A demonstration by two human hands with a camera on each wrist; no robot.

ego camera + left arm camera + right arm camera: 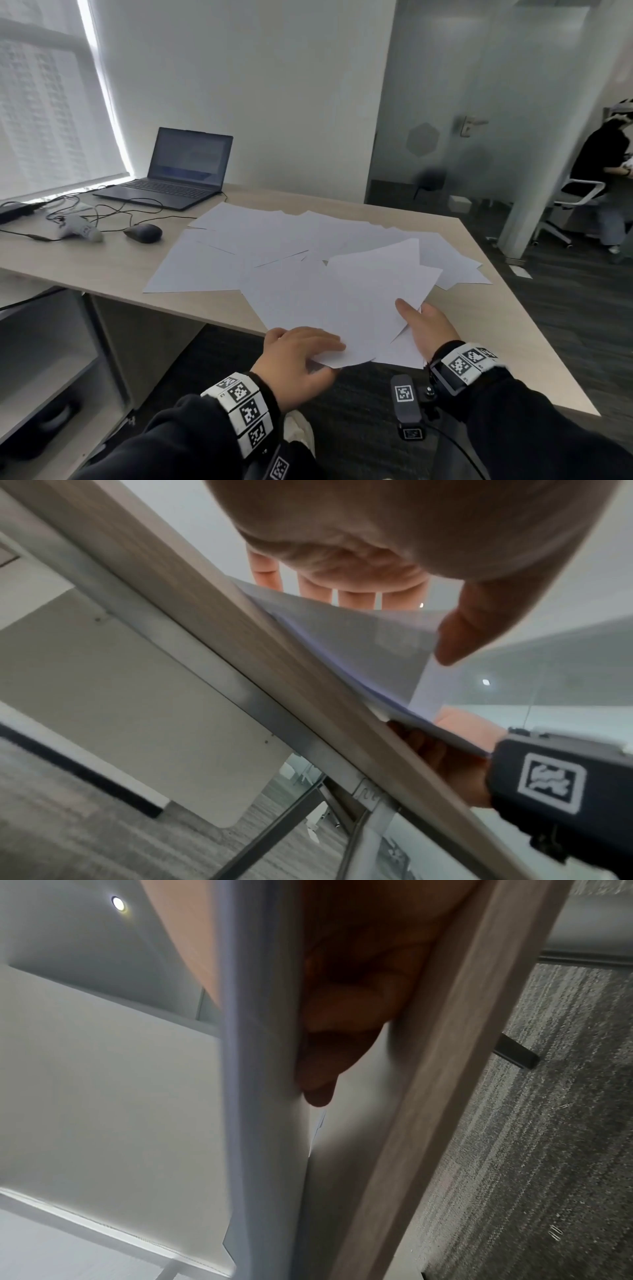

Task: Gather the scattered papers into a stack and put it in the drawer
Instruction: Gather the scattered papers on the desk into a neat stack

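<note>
The papers (308, 246) lay fanned over the near right part of the desk (113, 270), overlapping, with several sheets hanging past the front edge. A few of these were held by the right hand (430, 329), thumb on top and fingers (329, 1053) curled beneath, so that they were pinched. The left hand (298, 356) rested on a near sheet, its fingers (352, 599) straight above the paper and the thumb beneath the overhanging corner.

The sheets were judged light, limp and slick against one another; they would likely sag and slide apart if lifted by one corner. A hold along two opposite edges, after squaring on the desk, was judged safest. No drawer could be made out with certainty.
</note>
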